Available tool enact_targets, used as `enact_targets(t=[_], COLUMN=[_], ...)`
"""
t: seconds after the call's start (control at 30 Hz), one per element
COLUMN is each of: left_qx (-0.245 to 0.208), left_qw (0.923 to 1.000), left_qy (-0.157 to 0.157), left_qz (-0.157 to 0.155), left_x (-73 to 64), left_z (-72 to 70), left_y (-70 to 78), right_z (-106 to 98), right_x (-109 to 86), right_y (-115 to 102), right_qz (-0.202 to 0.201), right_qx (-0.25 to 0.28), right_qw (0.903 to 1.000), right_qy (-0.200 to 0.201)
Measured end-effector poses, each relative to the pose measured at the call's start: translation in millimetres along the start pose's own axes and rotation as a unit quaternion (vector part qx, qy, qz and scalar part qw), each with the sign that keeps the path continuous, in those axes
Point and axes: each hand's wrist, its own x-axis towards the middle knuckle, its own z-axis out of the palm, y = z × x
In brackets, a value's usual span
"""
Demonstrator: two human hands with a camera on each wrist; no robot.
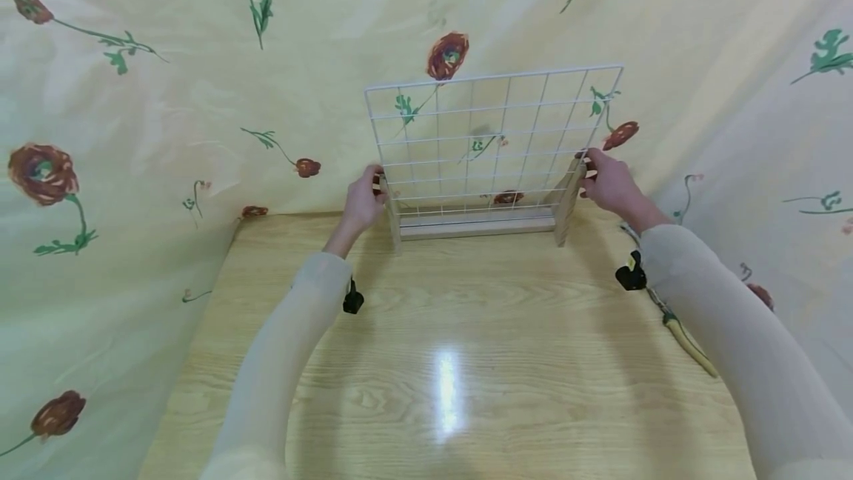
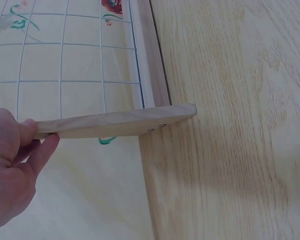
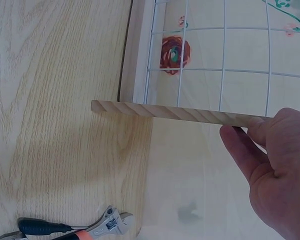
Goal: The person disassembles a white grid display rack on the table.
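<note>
A white wire grid (image 1: 494, 77) stands tilted back in a wooden frame at the far edge of the table. The frame has two side boards joined by a low wooden crossbar (image 1: 477, 228). My left hand (image 1: 363, 200) pinches the upper end of the left side board (image 2: 115, 122), thumb on one face and fingers on the other. Two screw heads show near that board's lower end in the left wrist view. On the other side, my right hand (image 1: 609, 182) pinches the top of the right side board (image 3: 175, 114) between thumb and fingers.
Flowered cloth (image 1: 313, 80) hangs behind and along both sides of the wooden table (image 1: 506, 361). Right of the frame lie an adjustable wrench (image 3: 110, 222), a black-handled screwdriver (image 3: 42, 226) and a yellow-handled tool (image 1: 689, 347), partly behind the right sleeve (image 1: 740, 324).
</note>
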Motion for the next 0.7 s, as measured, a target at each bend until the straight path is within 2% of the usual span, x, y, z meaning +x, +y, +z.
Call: enact_targets(t=[0.3,0.7], left_qx=[-0.009,-0.006], left_qw=[0.9999,0.9998], left_qy=[0.008,0.005], left_qz=[0.012,0.016], left_x=[-3.7,-8.8], left_z=[-0.8,-3.2], left_y=[-2.3,-3.5], right_z=[-0.4,2.1], right_x=[-2.7,-7.8], right_y=[-1.4,-3.1], right_qz=[0.008,-0.008], right_qx=[0.0,0.002], right_qw=[0.9998,0.9998], right_qy=[-0.021,-0.017])
